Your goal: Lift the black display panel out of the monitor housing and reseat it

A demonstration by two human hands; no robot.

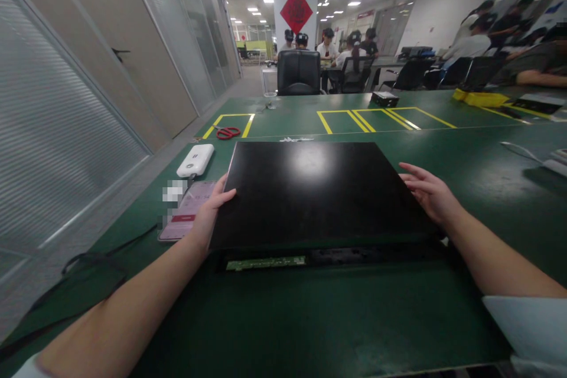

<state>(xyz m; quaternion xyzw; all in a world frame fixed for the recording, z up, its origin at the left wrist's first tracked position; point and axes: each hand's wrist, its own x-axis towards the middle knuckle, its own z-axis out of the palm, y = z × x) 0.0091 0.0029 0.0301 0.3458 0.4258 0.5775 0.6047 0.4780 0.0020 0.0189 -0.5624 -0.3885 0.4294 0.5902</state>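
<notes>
A flat, glossy black panel (310, 195), like a screen, lies face up over the green table in front of me. Along its near edge a green circuit board strip (266, 263) shows from a dark part underneath. My left hand (210, 209) grips the panel's left edge, thumb on top and the other fingers mostly hidden by the side. At the right edge is my right hand (427, 192), its fingers loosely stretched out and apart; whether it touches the panel I cannot tell.
Left of the panel lie a phone (188, 212), a white power bank (195, 160), a black strap (110, 254) and red-handled scissors (228, 133). Farther off are yellow tape outlines (345, 121), a small black box (384, 98) and a black chair (299, 72). People sit beyond.
</notes>
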